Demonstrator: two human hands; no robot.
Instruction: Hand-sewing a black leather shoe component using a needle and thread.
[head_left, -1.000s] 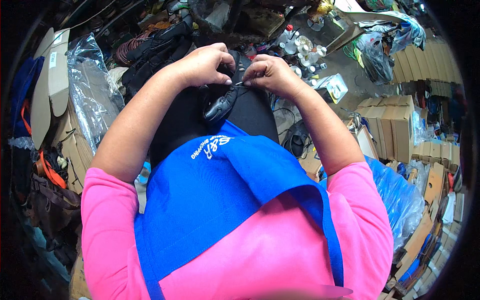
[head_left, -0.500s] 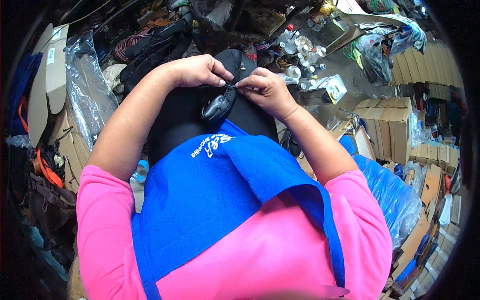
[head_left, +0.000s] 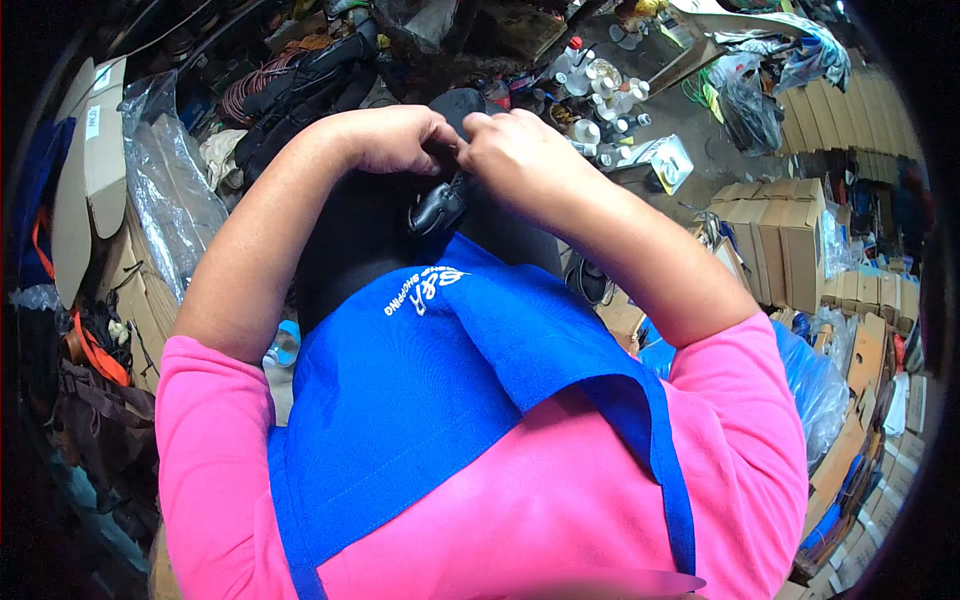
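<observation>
A black leather shoe (head_left: 436, 208) rests on my lap, its shiny rounded front toward me. Both hands meet over its middle and hide most of that part. My left hand (head_left: 400, 138) is closed in a pinch at the shoe's upper edge, thumb and finger close together. From the other side my right hand (head_left: 515, 155) curls over, its fingertips bent down against the left ones. Whatever small part lies between the fingers is covered. Below the shoe hangs a blue apron (head_left: 400, 390) over my pink shirt.
Several white bottles (head_left: 605, 85) stand on the floor ahead to the right, near a rectangular can (head_left: 665, 163). Cardboard boxes (head_left: 775, 235) are stacked at right. Clear plastic sheeting (head_left: 165, 180) and cardboard pieces (head_left: 100, 150) lie at left. A dark bag (head_left: 325, 95) sits beyond my left arm.
My right hand has turned over and moved up and left, its back now covering more of the shoe. My left hand stays near the same spot, its fingers curled in more.
</observation>
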